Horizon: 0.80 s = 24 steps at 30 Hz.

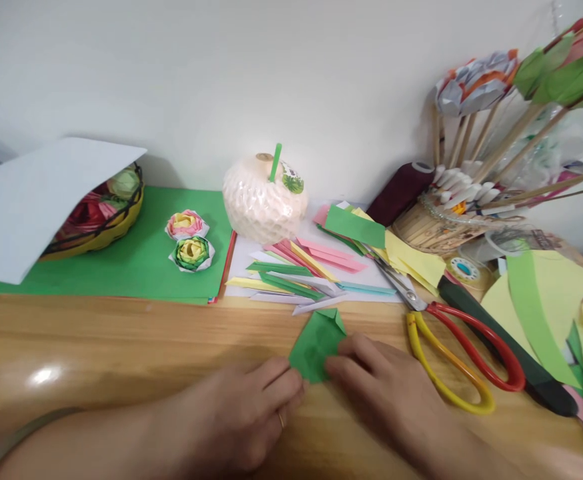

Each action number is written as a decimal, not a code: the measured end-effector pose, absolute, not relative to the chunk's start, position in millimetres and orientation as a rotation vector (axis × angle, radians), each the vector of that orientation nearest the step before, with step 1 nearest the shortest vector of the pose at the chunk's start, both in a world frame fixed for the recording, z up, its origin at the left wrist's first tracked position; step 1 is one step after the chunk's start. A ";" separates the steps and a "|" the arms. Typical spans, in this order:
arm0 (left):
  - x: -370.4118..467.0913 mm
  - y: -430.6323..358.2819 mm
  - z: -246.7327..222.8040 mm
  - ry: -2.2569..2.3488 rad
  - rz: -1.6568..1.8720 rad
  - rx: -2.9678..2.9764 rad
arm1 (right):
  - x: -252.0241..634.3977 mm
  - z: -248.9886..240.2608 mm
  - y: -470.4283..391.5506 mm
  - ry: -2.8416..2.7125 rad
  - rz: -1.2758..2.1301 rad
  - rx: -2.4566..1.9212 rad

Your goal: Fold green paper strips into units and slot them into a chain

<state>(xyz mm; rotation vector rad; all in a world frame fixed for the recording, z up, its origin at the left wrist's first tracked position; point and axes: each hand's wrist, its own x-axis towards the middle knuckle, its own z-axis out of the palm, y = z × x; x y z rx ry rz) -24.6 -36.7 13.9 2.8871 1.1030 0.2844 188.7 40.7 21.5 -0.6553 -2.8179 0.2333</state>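
Note:
A small green piece of paper (315,347) lies on the wooden table, with one top corner folded over. My left hand (251,407) is closed at its lower left edge, fingertips pressed together on the paper. On the right edge, my right hand (386,380) pinches the same paper between thumb and fingers. Just beyond it, folded strips of coloured paper (291,280) are heaped on a white sheet. Scissors (421,303) with one red and one yellow handle rest to the right of my right hand.
Two paper flowers (191,253) sit on green sheets (121,280) at left, beside a basket (96,240) partly covered by white paper (46,193). A wrapped coconut (265,207) stands at the wall. At right are a dark-handled tool (511,353), a woven container (421,227) and paper scraps (536,293).

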 end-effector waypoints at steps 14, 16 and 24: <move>-31.2 -21.9 9.4 1.200 0.632 2.997 | 172.7 25.9 5.0 -2.851 0.336 -0.646; -30.5 -19.5 10.6 1.280 0.715 2.935 | 171.2 27.8 10.4 -2.804 0.479 -0.687; -43.4 -14.9 5.6 1.100 0.578 3.005 | 167.3 26.8 47.7 -2.605 0.671 -1.157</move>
